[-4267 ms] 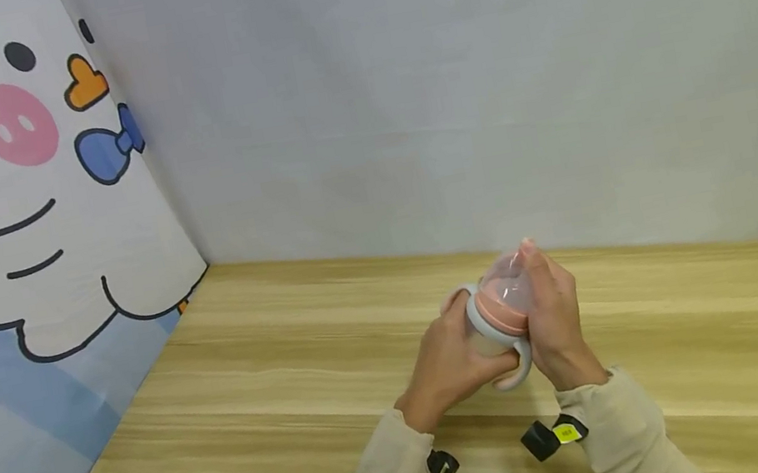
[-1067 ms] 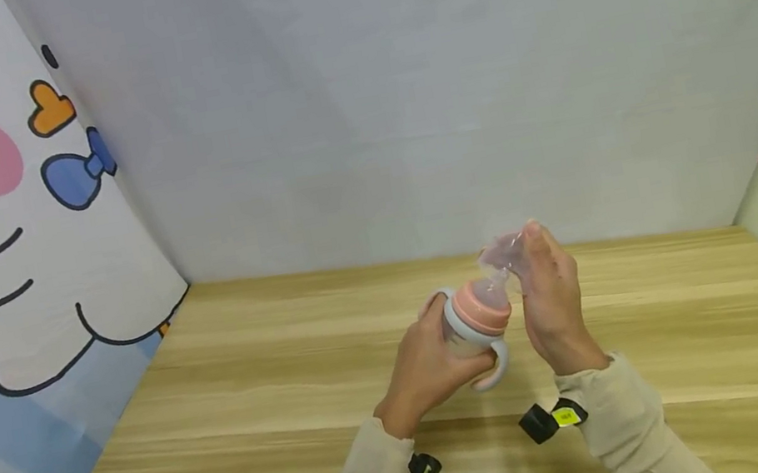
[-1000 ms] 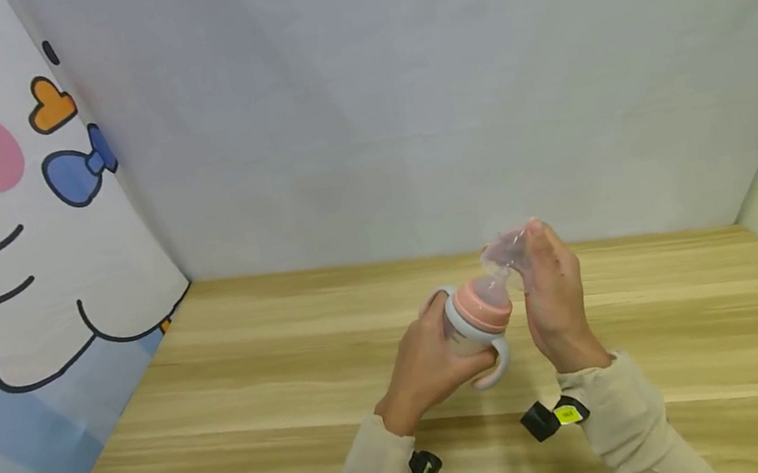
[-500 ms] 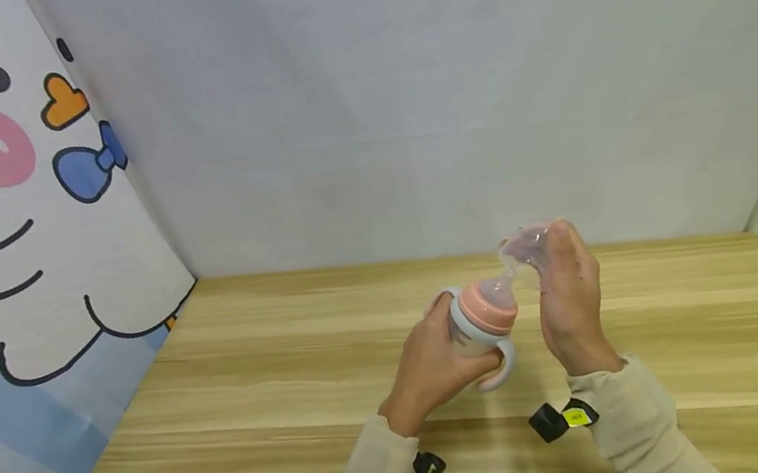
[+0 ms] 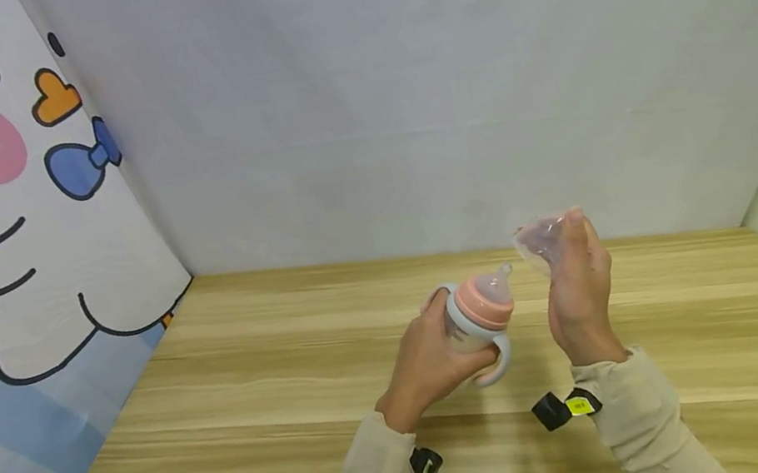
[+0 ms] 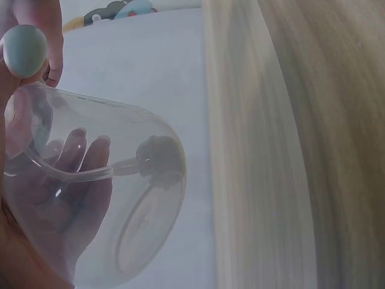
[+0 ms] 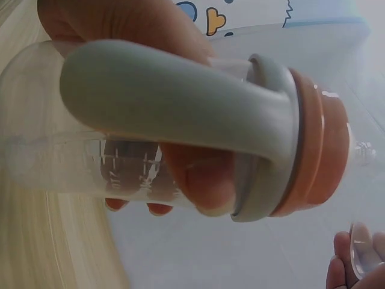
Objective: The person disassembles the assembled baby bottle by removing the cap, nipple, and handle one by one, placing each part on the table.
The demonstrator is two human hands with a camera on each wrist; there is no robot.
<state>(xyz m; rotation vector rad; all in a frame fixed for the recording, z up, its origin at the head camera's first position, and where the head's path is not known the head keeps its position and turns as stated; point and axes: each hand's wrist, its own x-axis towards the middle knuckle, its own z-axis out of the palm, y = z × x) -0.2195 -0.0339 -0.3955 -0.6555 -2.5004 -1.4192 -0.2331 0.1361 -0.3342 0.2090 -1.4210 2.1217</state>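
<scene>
My left hand point(image 5: 428, 363) grips a clear baby bottle point(image 7: 60, 150) round its body, the thumb passing through one of its pale grey handles point(image 7: 180, 102). The bottle leans to the right, its pink collar point(image 5: 481, 307) and clear nipple point(image 5: 499, 283) uncovered. To the right of the nipple, my right hand point(image 5: 581, 302) holds a clear dome cap point(image 5: 543, 241) between fingers and thumb, apart from the bottle. In the left wrist view the bottle's bottom fills the left side, a straw with a weighted end point(image 6: 159, 156) inside. Measuring marks show on its wall in the right wrist view.
Beneath the hands lies a wood-grain table point(image 5: 262, 392). A pale cloth wall point(image 5: 400, 97) rises along its back edge, and a cartoon-printed cloth point(image 5: 13, 276) stands at the left. Black wrist cameras point(image 5: 550, 411) sit at both sleeves.
The cap, earlier over the nipple, has come off and moved up and right with my right hand, leaving a widening gap. My left hand keeps its grip on the bottle.
</scene>
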